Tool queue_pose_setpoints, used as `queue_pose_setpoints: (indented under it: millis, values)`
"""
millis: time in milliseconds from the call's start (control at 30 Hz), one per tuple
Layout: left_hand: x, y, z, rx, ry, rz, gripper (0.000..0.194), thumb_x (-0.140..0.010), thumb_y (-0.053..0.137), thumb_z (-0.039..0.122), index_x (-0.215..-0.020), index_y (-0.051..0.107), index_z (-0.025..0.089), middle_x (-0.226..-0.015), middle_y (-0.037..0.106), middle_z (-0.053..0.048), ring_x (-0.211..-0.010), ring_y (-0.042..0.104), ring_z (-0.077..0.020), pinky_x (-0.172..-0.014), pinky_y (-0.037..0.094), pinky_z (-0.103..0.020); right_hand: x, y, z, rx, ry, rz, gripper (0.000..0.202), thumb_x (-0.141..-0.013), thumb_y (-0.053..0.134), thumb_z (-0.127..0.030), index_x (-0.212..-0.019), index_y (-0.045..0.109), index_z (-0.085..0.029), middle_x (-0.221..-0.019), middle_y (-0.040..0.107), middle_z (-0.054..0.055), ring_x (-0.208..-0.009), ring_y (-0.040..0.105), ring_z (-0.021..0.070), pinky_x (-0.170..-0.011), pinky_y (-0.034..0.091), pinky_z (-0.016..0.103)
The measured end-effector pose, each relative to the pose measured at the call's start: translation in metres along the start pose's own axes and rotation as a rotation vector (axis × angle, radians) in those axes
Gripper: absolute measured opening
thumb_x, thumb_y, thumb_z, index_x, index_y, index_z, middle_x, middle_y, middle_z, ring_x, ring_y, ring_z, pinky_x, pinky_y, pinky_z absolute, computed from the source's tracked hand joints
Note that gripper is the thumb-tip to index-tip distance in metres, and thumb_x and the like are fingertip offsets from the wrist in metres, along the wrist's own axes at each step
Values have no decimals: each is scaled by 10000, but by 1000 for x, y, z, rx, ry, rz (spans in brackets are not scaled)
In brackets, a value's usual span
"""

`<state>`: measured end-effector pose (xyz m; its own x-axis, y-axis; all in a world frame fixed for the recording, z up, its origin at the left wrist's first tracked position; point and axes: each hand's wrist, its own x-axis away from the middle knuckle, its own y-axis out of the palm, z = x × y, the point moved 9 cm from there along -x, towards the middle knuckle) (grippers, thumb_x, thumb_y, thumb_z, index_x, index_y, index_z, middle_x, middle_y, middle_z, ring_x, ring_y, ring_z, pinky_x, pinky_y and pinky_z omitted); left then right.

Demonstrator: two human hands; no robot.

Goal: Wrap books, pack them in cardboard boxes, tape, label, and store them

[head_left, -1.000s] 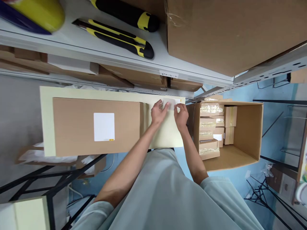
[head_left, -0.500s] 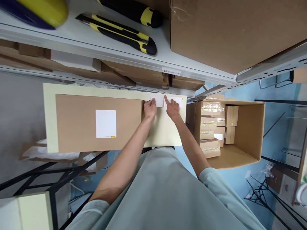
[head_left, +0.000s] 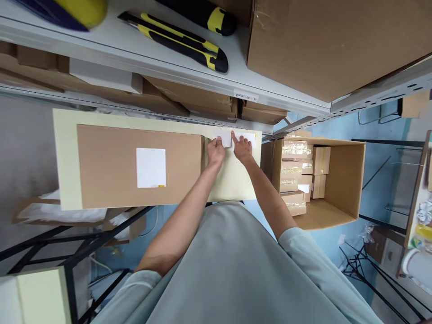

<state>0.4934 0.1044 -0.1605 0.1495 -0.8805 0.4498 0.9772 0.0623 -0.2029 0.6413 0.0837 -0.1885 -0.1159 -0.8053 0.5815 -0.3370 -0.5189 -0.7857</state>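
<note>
My left hand is closed in a pinch, thumb on top, at the lower left of a small white paper slip. Beside it, my right hand has its index finger stretched out onto the seam between that slip and a second white slip with a yellow mark. The other right fingers are loosely bent over this second slip. Both slips lie on the pale yellow tabletop. Left of my hands is a flat brown cardboard box bearing a white square label.
Right of the table, a large open carton holds several small taped boxes. A grey shelf runs close above, carrying a yellow-black utility knife and a big cardboard box. Black metal frames stand at lower left.
The whole view has shifted slightly. My left hand has slid a little to the right along with its slip's edge, closer to my right hand. The right index finger stays at the seam.
</note>
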Motion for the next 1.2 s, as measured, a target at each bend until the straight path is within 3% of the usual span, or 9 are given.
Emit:
queue_pose_setpoints:
  millis: [167,433,667,833,1000,1200]
  values:
    - [10,3,-4,1,-56,14,386,-1096,568,458,-880,687,161,-858,722,-55,-835,672,-196,-918,589,-340,2,-1,-1,8,-4,0,827,-1065,431,-92,-1827,189,-304,-1581,545,204,-1366,544,334,-1188,447,535]
    - [19,2,11,-52,-32,31,460,-1074,611,511,-739,612,196,-740,657,-21,-731,603,-184,-814,548,-305,7,-6,-4,110,33,-53,826,-1092,378,-101,-1832,86,-324,-1660,491,186,-1410,528,300,-1211,429,461]
    - [19,3,11,-92,-95,19,328,-1054,522,268,-769,662,190,-760,693,-40,-768,654,-202,-874,564,-333,10,-10,-7,124,23,-52,824,-1094,360,-76,-1832,70,-304,-1654,491,193,-1433,541,305,-1213,433,466]
    - [-7,-2,35,-213,4,-6,125,-944,639,245,-955,731,162,-918,779,-88,-880,720,-233,-892,572,-333,12,-10,-8,144,1,-34,832,-1077,345,-46,-1832,85,-276,-1652,511,192,-1406,564,298,-1212,441,457]
    - [-28,4,66,-575,85,-46,265,-1022,620,384,-925,749,174,-999,801,-147,-951,735,-276,-914,543,-358,8,-8,-7,142,4,-21,857,-1058,382,-39,-1833,72,-234,-1638,511,222,-1403,575,314,-1209,454,459]
    - [-22,6,83,-775,119,-58,347,-1079,541,334,-846,749,182,-968,805,-200,-974,750,-320,-913,514,-384,2,-4,-7,148,4,-36,866,-1059,377,-57,-1830,41,-264,-1596,543,204,-1385,585,309,-1209,471,463]
